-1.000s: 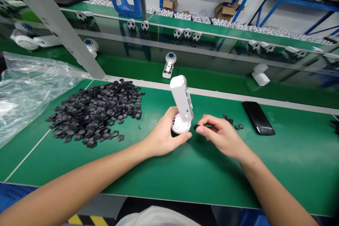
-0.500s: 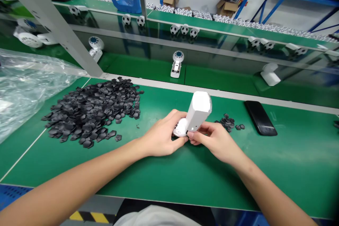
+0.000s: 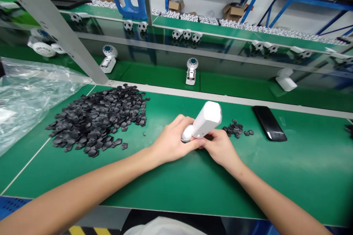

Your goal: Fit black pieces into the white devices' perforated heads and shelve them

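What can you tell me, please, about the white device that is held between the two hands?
The white plastic device has a smooth, boxy body with a squared end, tilted up and to the right, and a rounded head at its lower end. The left hand wraps around the head and the base of the body, while the right hand meets it from beneath. It is held just above the green work mat. Its underside is hidden.
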The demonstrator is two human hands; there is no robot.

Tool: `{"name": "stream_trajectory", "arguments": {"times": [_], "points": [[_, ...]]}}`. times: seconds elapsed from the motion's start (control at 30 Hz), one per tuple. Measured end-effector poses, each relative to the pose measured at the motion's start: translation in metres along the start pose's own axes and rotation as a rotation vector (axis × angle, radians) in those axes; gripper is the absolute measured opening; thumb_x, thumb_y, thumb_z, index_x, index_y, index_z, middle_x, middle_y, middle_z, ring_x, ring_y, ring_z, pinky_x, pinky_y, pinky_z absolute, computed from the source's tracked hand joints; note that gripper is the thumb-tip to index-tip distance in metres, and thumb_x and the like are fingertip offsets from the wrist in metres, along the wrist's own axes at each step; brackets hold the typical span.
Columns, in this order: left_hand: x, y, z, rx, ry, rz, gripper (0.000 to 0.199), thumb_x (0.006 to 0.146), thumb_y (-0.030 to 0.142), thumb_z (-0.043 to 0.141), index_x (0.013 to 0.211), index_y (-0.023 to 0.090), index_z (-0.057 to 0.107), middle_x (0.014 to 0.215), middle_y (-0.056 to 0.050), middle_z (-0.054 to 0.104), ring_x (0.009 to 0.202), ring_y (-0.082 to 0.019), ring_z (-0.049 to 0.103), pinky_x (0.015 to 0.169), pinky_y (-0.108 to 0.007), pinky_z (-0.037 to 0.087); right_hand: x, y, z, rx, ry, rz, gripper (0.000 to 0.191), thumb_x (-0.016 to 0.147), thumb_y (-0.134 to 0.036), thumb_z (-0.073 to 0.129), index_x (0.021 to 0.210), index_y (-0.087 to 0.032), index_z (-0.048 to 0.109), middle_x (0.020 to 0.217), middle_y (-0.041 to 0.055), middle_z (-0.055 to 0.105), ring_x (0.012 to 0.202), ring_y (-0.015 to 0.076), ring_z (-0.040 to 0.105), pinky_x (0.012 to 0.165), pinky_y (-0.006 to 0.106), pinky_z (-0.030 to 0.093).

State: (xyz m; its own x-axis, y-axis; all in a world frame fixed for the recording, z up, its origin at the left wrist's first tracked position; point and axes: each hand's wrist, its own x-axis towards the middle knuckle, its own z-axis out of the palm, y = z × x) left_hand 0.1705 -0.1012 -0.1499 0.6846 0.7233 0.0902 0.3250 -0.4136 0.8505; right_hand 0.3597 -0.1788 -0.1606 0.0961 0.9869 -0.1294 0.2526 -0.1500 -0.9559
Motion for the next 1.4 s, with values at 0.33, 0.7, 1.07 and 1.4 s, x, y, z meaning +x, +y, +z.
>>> {"name": "stream_trajectory", "arguments": {"times": [0.33, 0.7, 1.07, 1.4], "points": [[-0.004, -0.002, -0.006, -0.004, 0.017, 0.054, 0.041, 0.088, 0.052, 0.078, 0.119, 0.027, 0.068, 0.113, -0.004, 0.066, 0.101, -0.024, 0.066, 0.088, -0.036, 0.052, 0.001, -0.002, 0.011, 0.241, 0.020, -0.027, 0.032, 0.075, -0.030, 0.088, 0.100, -0.024, 0.068, 0.108, 0.0052, 0.079, 0.099, 0.0286, 0.077, 0.087, 0.040, 0.063], [0.025, 0.012, -0.007, -0.204, 0.009, 0.018, 0.054, 0.089, 0.047, 0.075, 0.133, 0.022, 0.055, 0.115, -0.008, 0.070, 0.093, -0.022, 0.070, 0.080, -0.035, 0.059, 0.008, -0.014, -0.023, 0.132, 0.196, -0.248, 0.025, 0.091, -0.045, 0.078, 0.087, -0.022, 0.069, 0.112, 0.0083, 0.076, 0.103, 0.0247, 0.073, 0.088, 0.036, 0.061], [0.203, -0.020, -0.140, 0.541, 0.279, -0.362, 0.066, 0.090, 0.061, 0.064, 0.126, 0.006, 0.054, 0.110, -0.026, 0.072, 0.097, -0.037, 0.072, 0.083, -0.042, 0.055, 0.020, -0.013, -0.135, -0.622, 0.273, -0.172, 0.042, 0.106, -0.050, 0.048, 0.090, -0.021, 0.075, 0.086, 0.0043, 0.078, 0.080, 0.0217, 0.072, 0.074, 0.032, 0.050], [0.235, -0.054, -0.175, 0.926, 0.271, -0.466, 0.075, 0.098, 0.074, 0.028, 0.130, 0.016, 0.065, 0.138, -0.025, 0.066, 0.128, -0.046, 0.061, 0.103, -0.054, 0.047, 0.002, -0.016, -0.117, -0.880, 0.018, -0.124, 0.015, 0.091, -0.031, 0.072, 0.099, -0.027, 0.083, 0.103, 0.0049, 0.078, 0.091, 0.0257, 0.071, 0.067, 0.029, 0.041]]}}
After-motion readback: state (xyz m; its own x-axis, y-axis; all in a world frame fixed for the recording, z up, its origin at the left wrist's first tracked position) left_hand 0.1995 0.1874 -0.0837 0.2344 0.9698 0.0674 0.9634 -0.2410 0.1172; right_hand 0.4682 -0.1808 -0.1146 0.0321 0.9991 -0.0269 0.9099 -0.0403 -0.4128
